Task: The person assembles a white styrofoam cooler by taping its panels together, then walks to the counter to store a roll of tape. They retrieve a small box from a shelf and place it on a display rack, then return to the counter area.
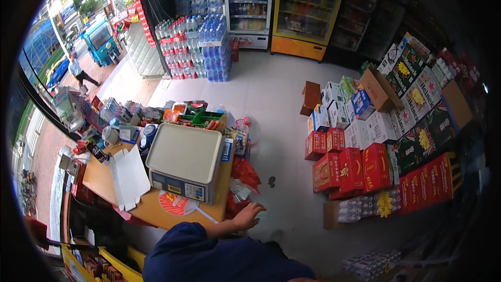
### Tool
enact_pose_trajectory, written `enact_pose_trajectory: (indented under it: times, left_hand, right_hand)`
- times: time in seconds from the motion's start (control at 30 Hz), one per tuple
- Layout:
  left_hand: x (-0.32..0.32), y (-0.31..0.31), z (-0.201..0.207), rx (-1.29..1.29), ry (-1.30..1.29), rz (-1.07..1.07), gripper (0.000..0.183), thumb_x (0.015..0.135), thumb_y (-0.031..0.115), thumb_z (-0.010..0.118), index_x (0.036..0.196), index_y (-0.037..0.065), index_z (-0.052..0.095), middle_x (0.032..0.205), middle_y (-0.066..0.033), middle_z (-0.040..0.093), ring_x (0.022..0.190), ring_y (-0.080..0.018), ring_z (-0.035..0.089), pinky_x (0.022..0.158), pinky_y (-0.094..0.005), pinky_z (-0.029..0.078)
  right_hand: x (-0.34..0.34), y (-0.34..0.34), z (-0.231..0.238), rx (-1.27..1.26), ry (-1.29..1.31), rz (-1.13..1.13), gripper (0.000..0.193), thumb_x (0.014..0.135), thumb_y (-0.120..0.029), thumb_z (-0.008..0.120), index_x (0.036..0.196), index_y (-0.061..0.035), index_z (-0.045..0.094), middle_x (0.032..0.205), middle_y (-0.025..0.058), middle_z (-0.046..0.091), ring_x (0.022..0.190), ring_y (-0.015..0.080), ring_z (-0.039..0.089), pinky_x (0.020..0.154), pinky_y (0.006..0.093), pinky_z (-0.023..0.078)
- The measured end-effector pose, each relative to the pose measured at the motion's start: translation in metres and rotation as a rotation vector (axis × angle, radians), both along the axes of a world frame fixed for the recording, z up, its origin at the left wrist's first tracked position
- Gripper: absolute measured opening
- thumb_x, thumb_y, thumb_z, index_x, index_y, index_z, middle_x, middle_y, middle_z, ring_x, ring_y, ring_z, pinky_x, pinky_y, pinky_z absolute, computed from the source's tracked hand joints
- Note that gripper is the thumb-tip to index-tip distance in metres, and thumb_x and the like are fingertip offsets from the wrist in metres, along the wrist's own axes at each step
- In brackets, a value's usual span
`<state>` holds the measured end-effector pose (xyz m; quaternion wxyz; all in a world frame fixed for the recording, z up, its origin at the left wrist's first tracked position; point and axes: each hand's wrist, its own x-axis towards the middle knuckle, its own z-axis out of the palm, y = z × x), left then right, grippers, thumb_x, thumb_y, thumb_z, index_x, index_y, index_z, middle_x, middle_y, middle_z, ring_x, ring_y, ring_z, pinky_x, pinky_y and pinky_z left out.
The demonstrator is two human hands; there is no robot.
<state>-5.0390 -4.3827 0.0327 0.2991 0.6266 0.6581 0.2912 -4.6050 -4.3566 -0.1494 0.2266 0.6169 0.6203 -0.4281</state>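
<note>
My left hand [247, 217] reaches out of a blue sleeve, just past the near right corner of a wooden counter [146, 213]. Its fingers are loosely stretched and apart, with nothing seen in them. Red plastic bags [245, 173] hang at the counter's side, beyond the hand. On the counter stands a weighing scale [183, 151] with a flat pale top. A round red hand fan [174, 203] with a white handle lies before it. White cardboard [129, 177] lies flat to the scale's left. My right hand is not in view; only a sliver of skin shows at the lower edge.
Packaged goods [195, 117] crowd the counter's far edge. Stacked drink cartons [360, 169] line the right side of the tiled floor [276, 125]. Bottled water packs [213, 52] and drink fridges [308, 8] stand at the back. A doorway opens to the street at left.
</note>
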Motion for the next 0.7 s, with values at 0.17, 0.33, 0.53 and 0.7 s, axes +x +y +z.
enact_pose_trajectory:
  times: [0.17,0.33,0.53,0.7]
  left_hand:
    - [0.023,0.053,-0.009,-0.051,0.019,0.123,0.045,0.074,0.007,0.062,0.118,0.007,0.052,0.118,-0.0141,0.050,0.115,-0.0329,0.046,0.099,-0.0402,0.039]
    - [0.053,0.104,0.001,-0.067,-0.044,0.172,0.041,0.076,0.009,0.060,0.117,0.007,0.054,0.107,-0.0167,0.056,0.105,-0.0344,0.053,0.091,-0.0410,0.044]
    - [0.029,0.156,-0.034,-0.191,0.054,0.076,0.040,0.077,0.015,0.062,0.117,0.010,0.056,0.106,-0.0132,0.059,0.105,-0.0324,0.055,0.088,-0.0415,0.047]
    - [-0.033,0.231,-0.041,-0.162,0.059,0.125,0.041,0.078,0.021,0.062,0.118,0.012,0.055,0.108,-0.0124,0.060,0.105,-0.0325,0.056,0.085,-0.0439,0.048]
  right_hand:
    - [0.046,0.090,0.008,0.040,0.043,-0.010,0.013,0.084,-0.018,0.060,0.090,-0.0079,0.066,0.077,0.0106,0.064,0.065,0.0241,0.061,0.056,0.0386,0.048]
    - [0.066,0.187,0.020,0.089,0.127,-0.043,0.010,0.086,-0.015,0.058,0.083,-0.0074,0.064,0.070,0.0095,0.062,0.057,0.0214,0.059,0.049,0.0354,0.047]
    - [-0.023,0.330,0.021,0.046,0.249,-0.385,0.010,0.085,-0.009,0.056,0.081,-0.0057,0.064,0.066,0.0088,0.062,0.053,0.0191,0.060,0.046,0.0317,0.048]
    - [-0.134,0.415,-0.003,-0.009,0.409,-0.351,0.012,0.086,-0.014,0.059,0.091,-0.0041,0.064,0.065,0.0080,0.062,0.057,0.0178,0.062,0.049,0.0313,0.050]
